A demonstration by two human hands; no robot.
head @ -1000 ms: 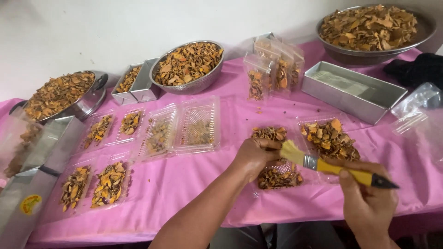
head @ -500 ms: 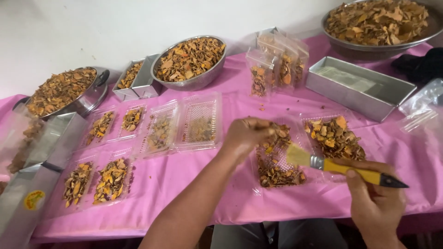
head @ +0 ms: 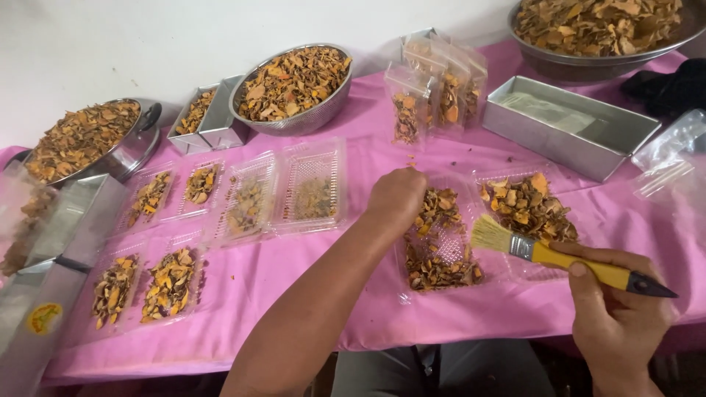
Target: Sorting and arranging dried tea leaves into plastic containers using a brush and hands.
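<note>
The left hand [head: 396, 197] sits at centre frame, fingers curled down and closed on the dried orange-brown chips [head: 435, 242] at the top edge of an open clear tray [head: 441, 254]; whether it pinches a chip or only presses on the heap cannot be told. A second ago this hand lay lower, on the tray's near part beside the brush head. It has since slid up the frame to the far end of the tray, so the near heap now lies uncovered.

The right hand [head: 618, 316], lower right, is wrapped around the yellow handle of a brush [head: 559, 254], thumb on top. The pale bristles point left and hang just over the tray's right edge, near the chips but not clearly touching them. The brush has hardly shifted across the three pictures.

A second tray [head: 526, 206] heaped with chips lies just right of the first. To the left, on the pink cloth [head: 294, 272], more filled trays [head: 243, 198] lie in rows. Along the top of the frame stand a metal bowl [head: 294, 84] of chips, a pot [head: 88, 140] at upper left, upright filled bags [head: 434, 88], a metal tin [head: 573, 129] and a large bowl [head: 596, 29] at upper right.
</note>
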